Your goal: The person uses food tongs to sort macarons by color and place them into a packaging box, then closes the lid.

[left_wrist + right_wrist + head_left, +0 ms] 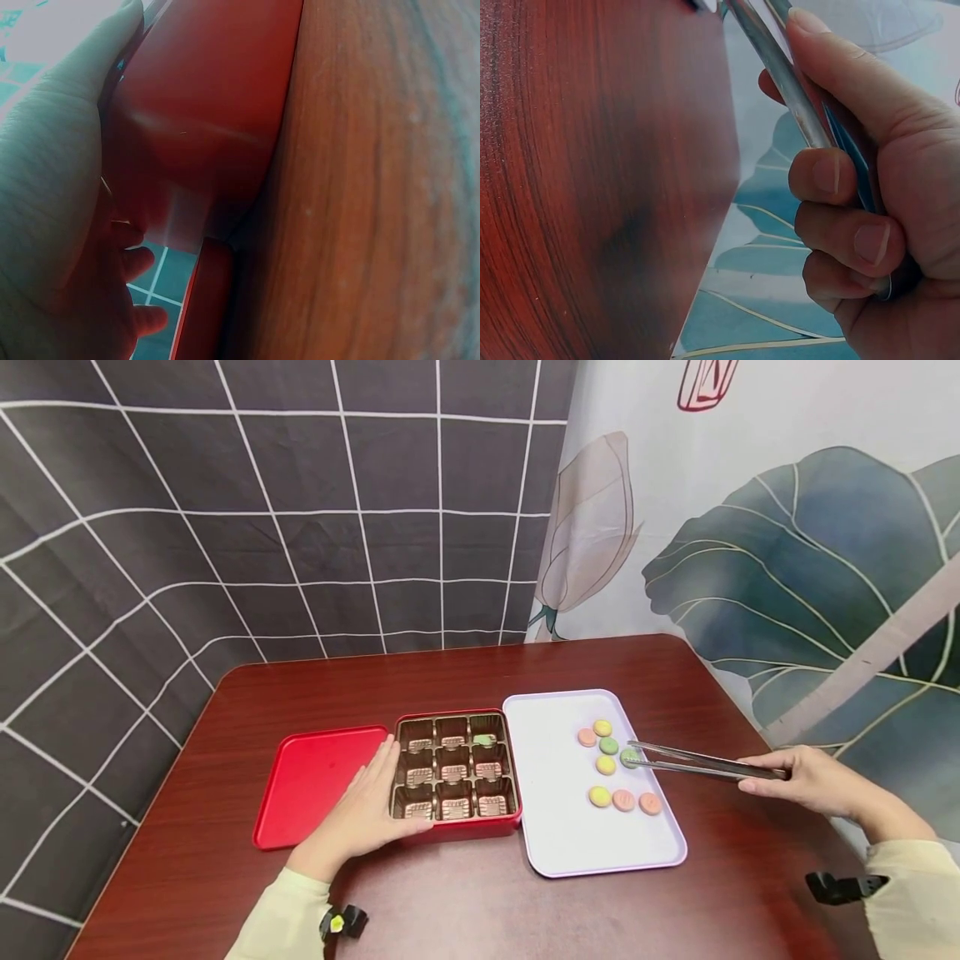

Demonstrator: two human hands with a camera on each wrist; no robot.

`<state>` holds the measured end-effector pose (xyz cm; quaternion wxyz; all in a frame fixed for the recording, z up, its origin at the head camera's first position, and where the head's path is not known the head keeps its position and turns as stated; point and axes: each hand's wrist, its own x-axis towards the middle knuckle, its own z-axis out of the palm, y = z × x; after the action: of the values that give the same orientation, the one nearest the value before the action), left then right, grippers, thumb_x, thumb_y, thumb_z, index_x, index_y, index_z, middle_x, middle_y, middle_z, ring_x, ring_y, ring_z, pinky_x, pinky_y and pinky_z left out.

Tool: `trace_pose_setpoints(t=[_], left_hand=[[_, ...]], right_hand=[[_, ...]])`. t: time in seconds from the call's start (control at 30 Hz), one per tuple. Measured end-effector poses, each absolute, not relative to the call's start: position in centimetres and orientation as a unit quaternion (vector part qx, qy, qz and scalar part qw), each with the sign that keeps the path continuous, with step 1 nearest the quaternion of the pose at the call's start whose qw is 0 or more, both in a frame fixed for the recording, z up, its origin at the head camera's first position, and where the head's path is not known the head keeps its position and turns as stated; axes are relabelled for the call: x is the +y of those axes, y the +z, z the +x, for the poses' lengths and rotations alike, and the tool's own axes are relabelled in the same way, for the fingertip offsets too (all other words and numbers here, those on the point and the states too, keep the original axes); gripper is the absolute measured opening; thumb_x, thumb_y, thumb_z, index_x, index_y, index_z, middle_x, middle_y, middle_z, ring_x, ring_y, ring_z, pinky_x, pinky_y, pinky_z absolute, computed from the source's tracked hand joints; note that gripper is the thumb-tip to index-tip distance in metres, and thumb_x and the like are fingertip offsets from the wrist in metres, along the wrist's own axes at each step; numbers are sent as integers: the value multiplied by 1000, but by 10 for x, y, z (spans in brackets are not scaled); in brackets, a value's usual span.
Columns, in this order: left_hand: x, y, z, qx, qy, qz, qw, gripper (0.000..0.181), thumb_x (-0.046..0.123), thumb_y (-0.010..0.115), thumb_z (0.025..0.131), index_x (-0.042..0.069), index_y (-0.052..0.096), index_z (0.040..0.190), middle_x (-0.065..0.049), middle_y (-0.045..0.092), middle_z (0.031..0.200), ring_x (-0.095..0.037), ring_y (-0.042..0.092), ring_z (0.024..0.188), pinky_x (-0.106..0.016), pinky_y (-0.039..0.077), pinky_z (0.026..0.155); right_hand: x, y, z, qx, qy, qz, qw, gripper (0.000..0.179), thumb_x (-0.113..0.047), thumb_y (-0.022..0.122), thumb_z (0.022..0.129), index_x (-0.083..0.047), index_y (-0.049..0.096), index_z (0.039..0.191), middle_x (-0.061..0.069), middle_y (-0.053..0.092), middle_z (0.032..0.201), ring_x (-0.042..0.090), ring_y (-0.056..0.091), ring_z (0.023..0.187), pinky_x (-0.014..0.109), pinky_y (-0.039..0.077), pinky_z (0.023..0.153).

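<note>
At the tray's edge: tongs and a green macaron

Head view: on the tray (555, 777), my right hand (825, 785) grips the tongs (723, 764), tips about the green macaron (630, 754). Pinched or not, can't tell. Nearby: yellow macarons (600, 797), pink macarons (623, 800), a second green macaron (609, 746). Well apart, my left hand (363, 810) rests against the box (465, 832), fingers straight along its left side, thumb at the near edge. A green piece (483, 740) sits in the far right compartment. Risk, I'd judge: an off-centre squeeze could shoot the macaron out or crack it; a wide sweep might knock its neighbour.

Left wrist view: box wall close up, its foot on the table (360, 195), detail my palm hides from the head. Lid (206, 300) near its corner; touching, can't tell. Leaning too hard might slide the box.

Right wrist view: fingers curled round the handle, thumb along it, a hold mostly hidden from above. Tips out of frame.
</note>
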<state>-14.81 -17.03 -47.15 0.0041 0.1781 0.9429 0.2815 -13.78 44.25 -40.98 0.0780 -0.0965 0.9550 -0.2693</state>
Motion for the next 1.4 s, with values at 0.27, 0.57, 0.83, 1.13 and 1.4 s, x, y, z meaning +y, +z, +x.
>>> trace_pose_setpoints(t=[0.27, 0.57, 0.83, 1.13, 1.4], left_hand=[[-170, -471, -148, 942, 284, 177, 7, 124, 72, 70, 68, 4, 12, 154, -10, 8, 161, -26, 9, 146, -57, 19, 113], [-170, -471, -148, 943, 281, 179, 5, 124, 74, 68, 67, 3, 13, 154, -10, 8, 161, -26, 9, 147, -56, 19, 113], [-171, -471, -147, 944, 272, 185, 4, 126, 78, 64, 67, 2, 12, 154, -11, 8, 161, -26, 10, 146, -54, 19, 113], [-171, -471, -147, 943, 280, 179, 5, 125, 76, 67, 67, 4, 13, 154, -10, 8, 161, -26, 10, 146, -56, 20, 112], [-171, -470, -147, 942, 282, 180, 5, 124, 73, 69, 68, 3, 13, 154, -11, 8, 161, -26, 10, 146, -55, 20, 113]], right_hand=[[441, -409, -137, 960, -251, -97, 82, 45, -31, 79, 79, -3, 71, 114, -1, 60, 62, 7, 43, 56, 25, 32, 44], [433, -402, -137, 964, -230, -78, 113, 50, -37, 78, 80, -5, 70, 117, -3, 60, 65, 7, 43, 59, 26, 32, 46], [429, -397, -136, 967, -215, -70, 117, 52, -41, 78, 78, -8, 70, 117, -3, 50, 63, 8, 42, 60, 26, 31, 46], [425, -389, -136, 974, -179, -79, 115, 54, -47, 77, 77, -11, 71, 116, -2, 61, 71, 8, 46, 67, 27, 33, 50], [418, -386, -136, 981, -145, -86, 98, 56, -50, 77, 74, -10, 73, 114, -7, 65, 78, 10, 47, 68, 29, 35, 54]])
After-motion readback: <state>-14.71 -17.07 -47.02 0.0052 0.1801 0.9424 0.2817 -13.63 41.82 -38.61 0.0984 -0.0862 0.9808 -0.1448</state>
